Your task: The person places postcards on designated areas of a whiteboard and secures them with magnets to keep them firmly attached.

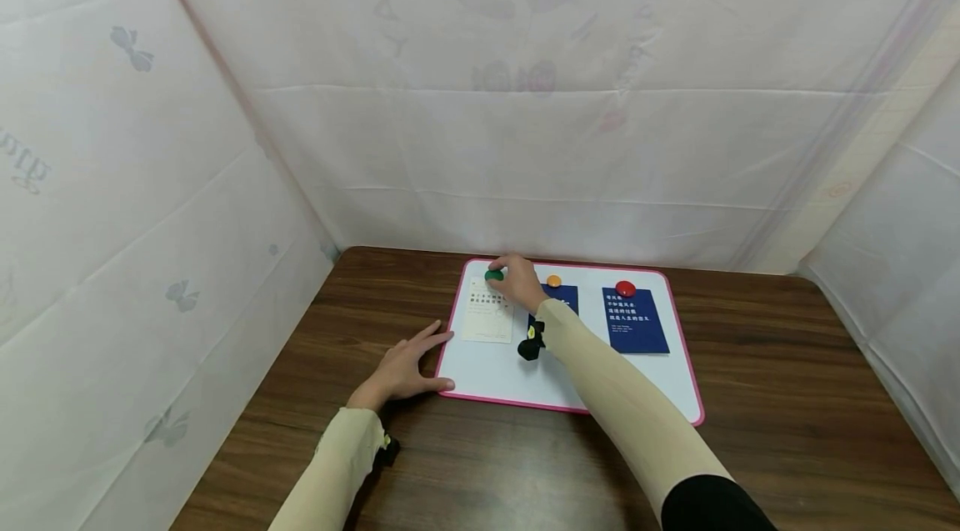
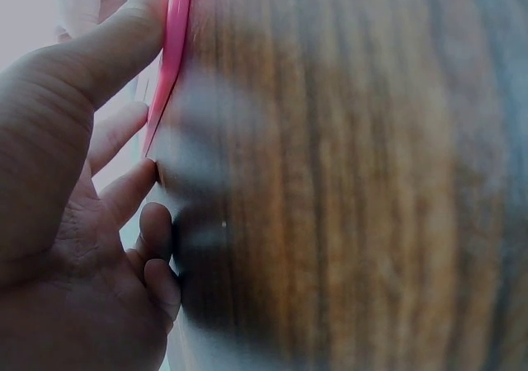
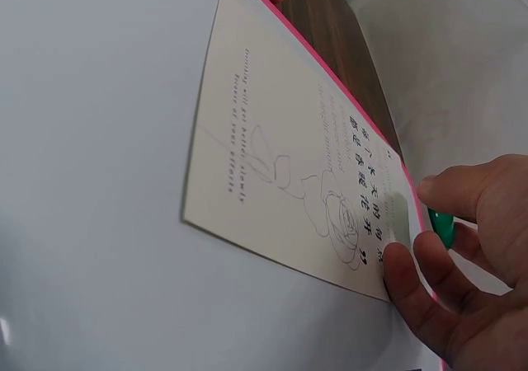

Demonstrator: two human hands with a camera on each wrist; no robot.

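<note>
At the top edge of the cream card (image 1: 489, 319), the right hand (image 1: 517, 283) is curling its fingers around the green magnet (image 1: 493, 274), pinching it just where it is sitting on the card. This card is lying on the whiteboard (image 1: 487, 377), left of two blue cards. The left hand (image 1: 401, 371) is pressing flat, fingers spread, on the board's pink edge. It seems the magnet is being placed or lifted; the next move is needing a steady board.

A red magnet (image 1: 626, 289) pins a blue card (image 1: 634, 320) near the bench's (image 1: 787, 398) far edge; an orange magnet (image 1: 553, 281) apparently pins another blue card (image 1: 567, 296) beside it.
</note>
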